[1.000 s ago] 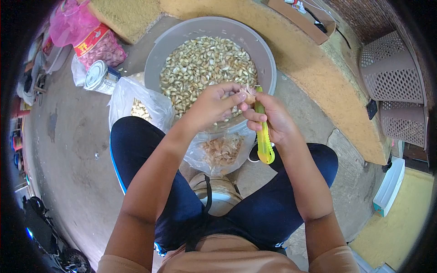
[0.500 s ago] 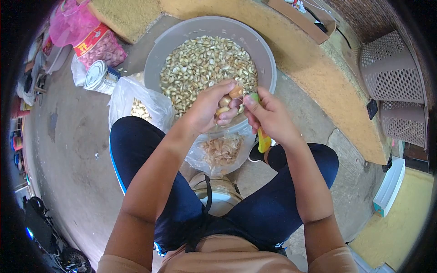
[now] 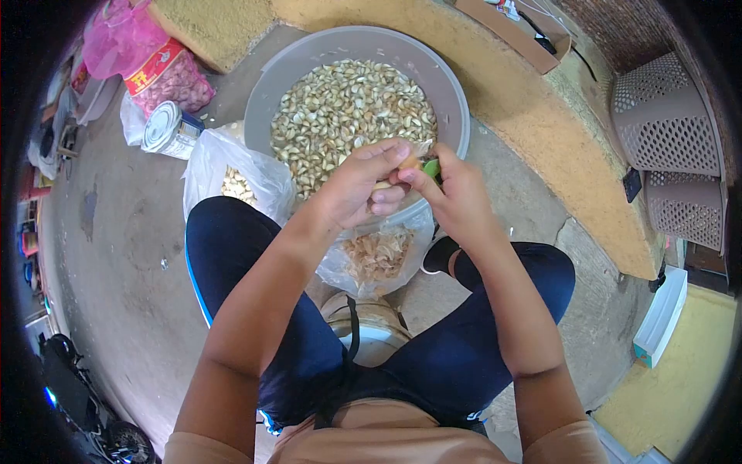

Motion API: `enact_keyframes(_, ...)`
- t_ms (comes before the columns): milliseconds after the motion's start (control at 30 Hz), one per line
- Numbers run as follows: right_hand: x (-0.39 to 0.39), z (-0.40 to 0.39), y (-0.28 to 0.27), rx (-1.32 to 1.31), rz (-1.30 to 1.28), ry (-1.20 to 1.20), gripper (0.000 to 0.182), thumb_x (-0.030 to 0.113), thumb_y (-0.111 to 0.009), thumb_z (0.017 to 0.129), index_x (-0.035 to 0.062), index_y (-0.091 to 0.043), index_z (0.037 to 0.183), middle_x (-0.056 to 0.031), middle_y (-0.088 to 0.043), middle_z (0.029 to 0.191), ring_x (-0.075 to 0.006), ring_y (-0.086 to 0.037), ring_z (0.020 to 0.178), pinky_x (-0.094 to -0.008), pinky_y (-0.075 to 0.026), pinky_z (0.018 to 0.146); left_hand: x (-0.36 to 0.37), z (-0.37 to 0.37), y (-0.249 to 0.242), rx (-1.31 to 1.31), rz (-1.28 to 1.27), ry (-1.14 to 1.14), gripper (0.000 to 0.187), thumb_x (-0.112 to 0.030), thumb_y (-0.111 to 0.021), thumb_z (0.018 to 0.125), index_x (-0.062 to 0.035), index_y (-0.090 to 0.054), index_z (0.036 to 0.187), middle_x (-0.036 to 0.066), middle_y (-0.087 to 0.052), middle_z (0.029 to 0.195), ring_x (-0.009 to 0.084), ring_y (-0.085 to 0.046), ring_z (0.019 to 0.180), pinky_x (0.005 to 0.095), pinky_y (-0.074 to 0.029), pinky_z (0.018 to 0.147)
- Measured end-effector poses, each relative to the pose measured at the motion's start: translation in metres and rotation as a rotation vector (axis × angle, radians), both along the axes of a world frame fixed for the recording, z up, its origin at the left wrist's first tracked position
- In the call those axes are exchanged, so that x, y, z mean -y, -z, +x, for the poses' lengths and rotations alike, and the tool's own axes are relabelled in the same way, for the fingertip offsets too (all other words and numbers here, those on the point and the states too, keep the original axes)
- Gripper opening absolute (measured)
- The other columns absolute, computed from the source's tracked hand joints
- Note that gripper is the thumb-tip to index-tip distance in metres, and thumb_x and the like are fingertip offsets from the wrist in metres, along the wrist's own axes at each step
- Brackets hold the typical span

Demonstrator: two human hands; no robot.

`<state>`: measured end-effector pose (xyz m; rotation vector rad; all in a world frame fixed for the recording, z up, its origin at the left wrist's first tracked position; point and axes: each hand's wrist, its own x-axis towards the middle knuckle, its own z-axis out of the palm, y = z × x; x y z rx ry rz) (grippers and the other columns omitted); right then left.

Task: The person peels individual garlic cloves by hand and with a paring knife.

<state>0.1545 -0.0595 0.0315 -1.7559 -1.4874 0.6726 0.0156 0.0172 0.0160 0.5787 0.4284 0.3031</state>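
Note:
My left hand [image 3: 368, 184] is closed around a few garlic cloves, and a clove [image 3: 410, 162] sticks up at its fingertips. My right hand [image 3: 457, 192] grips a small knife [image 3: 432, 169] with a green and yellow handle, held against that clove; its blade is hidden. Both hands meet over the near edge of a large grey basin [image 3: 457, 100] full of garlic cloves [image 3: 348, 112] in water. Below them lies a clear plastic bag [image 3: 334, 261] with papery peels [image 3: 379, 254]. A white plastic bag [image 3: 202, 164] of peeled cloves [image 3: 236, 185] stands beside my left knee.
A pink mesh sack of garlic [image 3: 176, 85] and a tin can [image 3: 171, 133] stand at the left. Along the right run a yellow ledge [image 3: 533, 116], a cardboard box [image 3: 510, 32] and perforated plastic crates [image 3: 665, 116]. A white trough [image 3: 662, 315] lies at far right.
My right hand has turned, so the knife's yellow handle end is now hidden and its green part shows by the clove. My left fingers have closed more over the cloves.

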Motion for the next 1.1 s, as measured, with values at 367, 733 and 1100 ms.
enact_keyframes(367,-0.003,-0.007,0.003,0.100,0.061,0.045,0.044,0.040,-0.062,0.076,-0.0013,-0.046,0.070,-0.0188,-0.052,0.054,-0.0364,-0.055,0.054,-0.0413,-0.042,0.050,0.002,-0.001,0.001,0.048,-0.062,-0.085,0.015,-0.025,-0.047,0.089,-0.0108,-0.044,0.088,-0.003,-0.042,0.067,0.0020,-0.033,0.045,0.0158,-0.026,0.037)
enact_keyframes(733,-0.001,-0.003,0.009,0.327,0.144,0.016,0.048,0.045,-0.062,0.074,0.0009,-0.045,0.072,-0.0164,-0.052,0.052,-0.0336,-0.056,0.050,-0.0389,-0.044,0.045,0.002,-0.001,0.000,-0.077,0.004,-0.077,0.015,-0.023,-0.046,0.090,-0.0086,-0.045,0.092,-0.002,-0.042,0.065,0.0022,-0.033,0.045,0.0161,-0.027,0.037)
enact_keyframes(1100,-0.003,-0.005,0.017,0.396,0.232,0.072,0.046,0.045,-0.062,0.074,0.0028,-0.044,0.069,-0.0137,-0.051,0.050,-0.0298,-0.056,0.048,-0.0367,-0.043,0.043,0.004,0.001,0.002,-0.067,-0.049,-0.118,0.019,-0.022,-0.046,0.090,-0.0058,-0.048,0.098,-0.004,-0.039,0.064,0.0019,-0.033,0.044,0.0163,-0.026,0.037)
